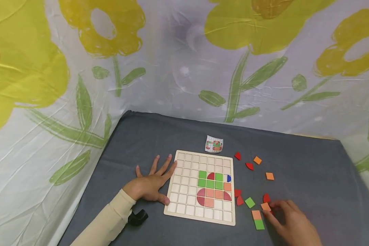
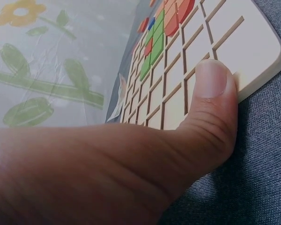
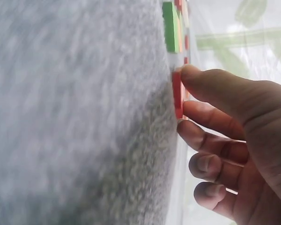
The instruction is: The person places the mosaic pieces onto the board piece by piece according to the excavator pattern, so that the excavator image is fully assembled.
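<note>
I have the person's right hand (image 1: 293, 220) clamped on an orange tile (image 1: 265, 206), pinched at the fingertips (image 1: 276, 203), to the right of the wooden board (image 1: 181, 208); I cannot tell whether the tile is clear of the dark cloth (image 1: 310, 171). A red piece (image 1: 266, 197) is just beside it, and a green tile (image 1: 250, 202) lies between it and the board. Nearer the person, a second orange tile (image 1: 256, 214) and a second green tile (image 1: 259, 224) touch edge to edge. The left hand (image 1: 152, 186) is spread at the board's left side, fingers apart. In the grid I see green, orange and red pieces, plus a blue piece (image 1: 229, 178) near the right edge. Past the far edge lies a small card (image 1: 214, 144) printed with a coloured grid; any writing there is too small for me to read. My left wrist view shows the thumb (image 2: 213, 86) up close, resting on the board near a rounded corner; only the head view gives me the other fingers. My right wrist view shows the pinched tile edge-on, looking redder, and the remaining fingers bent.
</note>
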`<state>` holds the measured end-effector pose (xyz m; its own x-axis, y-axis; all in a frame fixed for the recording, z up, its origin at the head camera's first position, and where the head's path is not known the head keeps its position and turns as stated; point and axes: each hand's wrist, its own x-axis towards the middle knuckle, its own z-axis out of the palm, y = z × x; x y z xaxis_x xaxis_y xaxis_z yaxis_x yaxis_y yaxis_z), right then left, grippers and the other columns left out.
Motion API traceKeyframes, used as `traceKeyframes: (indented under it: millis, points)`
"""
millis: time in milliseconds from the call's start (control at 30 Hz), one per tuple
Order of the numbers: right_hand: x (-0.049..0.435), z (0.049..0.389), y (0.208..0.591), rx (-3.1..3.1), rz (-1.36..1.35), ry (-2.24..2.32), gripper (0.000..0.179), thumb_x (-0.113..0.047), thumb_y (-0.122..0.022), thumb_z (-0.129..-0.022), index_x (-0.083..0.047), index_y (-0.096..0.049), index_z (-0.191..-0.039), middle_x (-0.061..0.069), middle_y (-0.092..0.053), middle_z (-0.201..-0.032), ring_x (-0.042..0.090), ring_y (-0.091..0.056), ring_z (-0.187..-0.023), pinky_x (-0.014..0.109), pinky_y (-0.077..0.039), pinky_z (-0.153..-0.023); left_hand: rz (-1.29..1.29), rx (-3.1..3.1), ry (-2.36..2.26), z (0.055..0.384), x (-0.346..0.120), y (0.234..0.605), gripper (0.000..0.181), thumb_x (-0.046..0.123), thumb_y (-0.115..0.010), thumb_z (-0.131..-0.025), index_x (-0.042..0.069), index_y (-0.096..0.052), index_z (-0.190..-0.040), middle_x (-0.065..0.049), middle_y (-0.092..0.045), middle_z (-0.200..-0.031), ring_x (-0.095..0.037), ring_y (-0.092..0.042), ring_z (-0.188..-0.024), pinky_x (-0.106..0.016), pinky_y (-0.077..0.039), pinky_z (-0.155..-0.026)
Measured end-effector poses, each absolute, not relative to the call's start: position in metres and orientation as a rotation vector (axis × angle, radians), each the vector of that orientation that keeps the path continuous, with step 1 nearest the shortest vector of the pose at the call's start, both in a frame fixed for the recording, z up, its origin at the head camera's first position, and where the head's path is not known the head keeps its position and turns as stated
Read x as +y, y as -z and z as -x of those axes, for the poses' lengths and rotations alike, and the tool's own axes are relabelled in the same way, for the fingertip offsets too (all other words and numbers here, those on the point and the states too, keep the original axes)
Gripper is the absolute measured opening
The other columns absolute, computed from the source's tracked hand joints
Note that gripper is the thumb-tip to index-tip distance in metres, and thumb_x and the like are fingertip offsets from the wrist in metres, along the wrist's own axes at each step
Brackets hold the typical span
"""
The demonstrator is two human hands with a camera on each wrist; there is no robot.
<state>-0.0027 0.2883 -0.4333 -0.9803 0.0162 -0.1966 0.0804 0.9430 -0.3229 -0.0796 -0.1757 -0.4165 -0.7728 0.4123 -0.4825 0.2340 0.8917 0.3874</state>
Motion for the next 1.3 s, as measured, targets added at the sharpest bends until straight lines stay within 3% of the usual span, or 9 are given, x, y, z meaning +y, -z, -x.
traceKeyframes:
  millis: [267,567,900,1033,1300]
  points:
    - [0.280,0.009,0.431,2.915,-0.007,0.466,0.042,-0.044,-0.086,-0.088,-0.009,-0.074,-0.109,0.003,-0.061,-0.101,0.016,-0.058,-0.081,0.042,-0.055,-0.070,-0.464,2.487,-0.427,0.081,-0.175,0.416,0.133,0.055,-0.088,-0.076,0.031,0.001,-0.172,0.003,0.022,-0.176,-0.038,0.026,-0.159,-0.094,0.009,-0.101]
    - [0.271,0.011,0.433,2.854,0.008,0.518,0.024,-0.030,-0.083,-0.089,-0.014,-0.073,-0.104,0.004,-0.063,-0.106,0.014,-0.062,-0.086,0.039,-0.056,-0.073,-0.462,2.483,-0.420,0.078,-0.176,0.417,0.133,0.056,-0.088,-0.076,0.030,0.001,-0.172,0.002,0.021,-0.177,-0.039,0.024,-0.159,-0.094,0.008,-0.101]
    - [0.259,0.010,0.431,2.824,0.057,0.639,0.032,-0.025,-0.083,-0.092,-0.008,-0.066,-0.113,0.002,-0.064,-0.106,0.011,-0.064,-0.088,0.026,-0.058,-0.071,-0.469,2.489,-0.427,0.078,-0.176,0.418,0.135,0.057,-0.088,-0.074,0.031,0.001,-0.172,0.002,0.020,-0.177,-0.040,0.024,-0.159,-0.094,0.008,-0.100]
    - [0.245,0.012,0.425,2.910,0.134,0.576,0.038,-0.031,-0.085,-0.091,-0.011,-0.069,-0.118,0.001,-0.065,-0.108,0.012,-0.058,-0.085,0.029,-0.054,-0.067,-0.469,2.493,-0.421,0.079,-0.176,0.416,0.134,0.057,-0.088,-0.074,0.031,0.001,-0.172,0.002,0.020,-0.177,-0.039,0.024,-0.160,-0.094,0.008,-0.100]
    - [0.203,0.010,0.419,2.986,0.345,0.650,0.031,-0.020,-0.089,-0.087,-0.018,-0.069,-0.111,-0.004,-0.063,-0.105,0.004,-0.054,-0.075,0.022,-0.049,-0.061,-0.465,2.484,-0.428,0.077,-0.175,0.415,0.134,0.057,-0.087,-0.074,0.030,0.000,-0.172,0.001,0.020,-0.177,-0.040,0.024,-0.159,-0.094,0.007,-0.101]
